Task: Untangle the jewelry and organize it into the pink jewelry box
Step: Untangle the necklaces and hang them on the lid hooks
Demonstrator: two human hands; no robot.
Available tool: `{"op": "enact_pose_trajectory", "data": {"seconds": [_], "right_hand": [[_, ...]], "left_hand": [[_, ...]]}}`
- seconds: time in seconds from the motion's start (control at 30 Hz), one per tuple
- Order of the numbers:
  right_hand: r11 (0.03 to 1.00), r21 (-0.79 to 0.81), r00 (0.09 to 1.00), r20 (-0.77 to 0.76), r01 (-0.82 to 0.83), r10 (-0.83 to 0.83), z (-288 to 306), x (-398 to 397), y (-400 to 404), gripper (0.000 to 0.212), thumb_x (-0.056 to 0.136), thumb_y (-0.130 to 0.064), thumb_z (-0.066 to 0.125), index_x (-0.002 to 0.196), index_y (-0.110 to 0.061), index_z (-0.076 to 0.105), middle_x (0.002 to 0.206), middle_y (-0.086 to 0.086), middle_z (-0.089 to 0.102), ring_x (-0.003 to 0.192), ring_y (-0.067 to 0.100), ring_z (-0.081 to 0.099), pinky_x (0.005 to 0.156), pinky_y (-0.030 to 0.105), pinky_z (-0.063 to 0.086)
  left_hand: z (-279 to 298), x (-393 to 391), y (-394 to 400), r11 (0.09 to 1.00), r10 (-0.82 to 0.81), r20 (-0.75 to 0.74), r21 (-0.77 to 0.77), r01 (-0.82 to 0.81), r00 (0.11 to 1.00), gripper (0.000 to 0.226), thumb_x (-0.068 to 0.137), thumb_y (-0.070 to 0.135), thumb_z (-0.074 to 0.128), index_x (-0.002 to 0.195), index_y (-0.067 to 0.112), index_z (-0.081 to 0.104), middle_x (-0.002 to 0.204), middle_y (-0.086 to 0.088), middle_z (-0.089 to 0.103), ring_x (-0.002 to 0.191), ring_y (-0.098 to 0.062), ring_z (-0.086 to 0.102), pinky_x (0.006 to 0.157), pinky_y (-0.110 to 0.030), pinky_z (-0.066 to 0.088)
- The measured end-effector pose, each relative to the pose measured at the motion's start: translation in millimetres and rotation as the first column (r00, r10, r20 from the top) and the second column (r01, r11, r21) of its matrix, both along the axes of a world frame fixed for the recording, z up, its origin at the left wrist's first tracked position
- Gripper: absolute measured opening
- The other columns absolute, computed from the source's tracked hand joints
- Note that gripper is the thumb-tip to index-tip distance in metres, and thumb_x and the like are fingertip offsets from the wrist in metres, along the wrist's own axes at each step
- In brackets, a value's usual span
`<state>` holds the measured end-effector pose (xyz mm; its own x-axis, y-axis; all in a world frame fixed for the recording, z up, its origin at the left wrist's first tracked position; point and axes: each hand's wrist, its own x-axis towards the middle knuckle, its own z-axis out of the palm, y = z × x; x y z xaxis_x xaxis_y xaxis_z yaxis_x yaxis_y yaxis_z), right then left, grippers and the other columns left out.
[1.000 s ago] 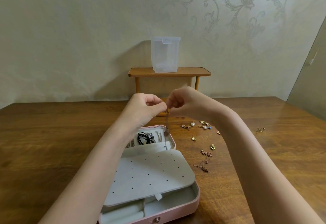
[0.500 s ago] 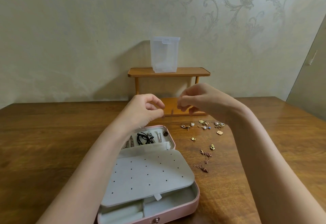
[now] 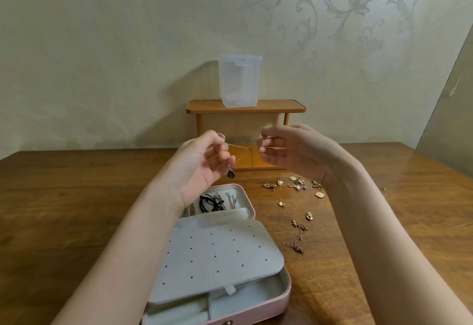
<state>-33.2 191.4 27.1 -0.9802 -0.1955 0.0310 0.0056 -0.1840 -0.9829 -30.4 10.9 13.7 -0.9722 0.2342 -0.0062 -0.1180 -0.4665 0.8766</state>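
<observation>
Above the table I hold a thin chain necklace point(image 3: 239, 146) stretched between both hands. My left hand point(image 3: 202, 163) pinches one end, and a dark teardrop pendant point(image 3: 230, 174) dangles just below its fingers. My right hand point(image 3: 289, 152) pinches the other end, fingers curled. Below them lies the open pink jewelry box point(image 3: 284, 296) with a grey perforated flap point(image 3: 217, 258). Its far compartment holds a black cord point(image 3: 208, 203) and some chains.
Several loose earrings point(image 3: 298, 186) lie scattered right of the box, with a rose-gold tangled chain point(image 3: 297, 235) nearer me. A small wooden shelf point(image 3: 245, 107) at the wall carries a clear plastic container point(image 3: 240, 81). The wooden table point(image 3: 64, 196) spreads left and right.
My hands have drawn apart and turned palm-up, stretching the chain between them. The pendant, earlier hanging low near the box, is up at my left fingers.
</observation>
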Motion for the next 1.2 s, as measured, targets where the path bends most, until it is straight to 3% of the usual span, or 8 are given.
{"op": "enact_pose_trajectory", "data": {"seconds": [0.17, 0.37, 0.57, 0.73, 0.8, 0.9, 1.0, 1.2], "right_hand": [[0.993, -0.117, 0.999, 0.038, -0.016, 0.021, -1, -2, -4, 0.008, 0.088, -0.009, 0.058, 0.079, -0.008, 0.059, 0.067, 0.005, 0.060, 0.062, 0.014, 0.058, 0.064, 0.022, 0.054], [0.988, -0.156, 0.998, 0.059, -0.016, 0.026, -1, -2, -7, 0.009, 0.085, -0.009, 0.059, 0.075, -0.010, 0.059, 0.066, 0.005, 0.062, 0.062, 0.014, 0.058, 0.062, 0.022, 0.053], [0.988, -0.153, 0.998, 0.069, 0.004, 0.007, -1, 0, -6, 0.011, 0.089, -0.013, 0.053, 0.078, -0.012, 0.054, 0.044, -0.006, 0.043, 0.046, 0.010, 0.045, 0.060, 0.024, 0.039], [0.987, -0.129, 0.995, -0.006, 0.099, -0.101, -1, 0, -5, 0.004, 0.087, -0.009, 0.059, 0.085, -0.006, 0.060, 0.052, 0.000, 0.037, 0.060, 0.013, 0.048, 0.077, 0.027, 0.051], [0.988, -0.136, 0.996, -0.041, 0.078, -0.084, -1, 0, -8, 0.009, 0.088, -0.008, 0.059, 0.082, -0.007, 0.064, 0.045, -0.004, 0.032, 0.050, 0.010, 0.042, 0.063, 0.022, 0.052], [0.998, -0.065, 0.997, -0.071, 0.002, -0.007, 1, 4, -4, 0.033, 0.091, -0.008, 0.055, 0.061, -0.018, 0.064, 0.047, -0.008, 0.028, 0.039, 0.005, 0.026, 0.039, 0.015, 0.031], [0.999, 0.031, 0.995, -0.100, -0.009, 0.012, 5, 7, 5, 0.018, 0.091, -0.007, 0.055, 0.074, -0.014, 0.057, 0.052, -0.007, 0.030, 0.039, 0.004, 0.023, 0.035, 0.015, 0.020], [0.952, 0.269, 0.979, -0.174, 0.147, -0.102, 2, 5, 15, 0.011, 0.088, -0.003, 0.061, 0.079, -0.010, 0.062, 0.070, 0.003, 0.051, 0.041, 0.004, 0.030, 0.034, 0.014, 0.023]], "left_hand": [[-2, 4, 7, 0.977, -0.023, -0.073, -0.212, 0.007, 0.997, 0.010, 0.091, 0.001, 0.050, 0.088, 0.007, 0.057, 0.062, 0.001, 0.039, 0.047, -0.005, 0.032, 0.043, -0.014, 0.038], [-5, 7, 12, 0.857, -0.032, -0.174, -0.511, -0.062, 0.984, 0.009, 0.091, 0.009, 0.056, 0.089, 0.008, 0.066, 0.051, 0.007, 0.039, 0.044, -0.004, 0.031, 0.042, -0.010, 0.033], [-5, 5, 11, 0.852, 0.001, -0.135, -0.519, -0.071, 0.991, 0.024, 0.097, 0.017, 0.049, 0.085, 0.004, 0.065, 0.057, 0.002, 0.055, 0.039, -0.002, 0.036, 0.035, -0.010, 0.024], [-2, 5, 7, 0.854, -0.002, -0.090, -0.518, -0.045, 0.996, 0.044, 0.099, 0.039, 0.040, 0.073, 0.008, 0.059, 0.045, 0.005, 0.046, 0.038, -0.004, 0.030, 0.038, -0.016, 0.018], [-2, 5, 7, 0.838, -0.020, -0.056, -0.545, -0.014, 0.998, 0.057, 0.098, 0.050, 0.031, 0.067, 0.010, 0.057, 0.043, 0.005, 0.041, 0.037, -0.005, 0.028, 0.039, -0.017, 0.019], [-4, 2, 3, 0.823, -0.033, -0.023, -0.568, 0.014, 0.999, 0.075, 0.093, 0.064, 0.018, 0.053, 0.012, 0.055, 0.044, 0.004, 0.036, 0.039, -0.008, 0.027, 0.040, -0.020, 0.018], [-6, -1, -1, 0.826, -0.036, -0.013, -0.563, 0.022, 0.999, 0.086, 0.089, 0.071, 0.009, 0.041, 0.014, 0.052, 0.046, 0.002, 0.031, 0.043, -0.010, 0.026, 0.038, -0.019, 0.018], [-6, -2, -5, 0.824, -0.050, -0.003, -0.565, 0.039, 0.999, 0.095, 0.081, 0.078, 0.000, 0.043, 0.011, 0.055, 0.044, 0.003, 0.029, 0.046, -0.011, 0.022, 0.036, -0.018, 0.017]]}}
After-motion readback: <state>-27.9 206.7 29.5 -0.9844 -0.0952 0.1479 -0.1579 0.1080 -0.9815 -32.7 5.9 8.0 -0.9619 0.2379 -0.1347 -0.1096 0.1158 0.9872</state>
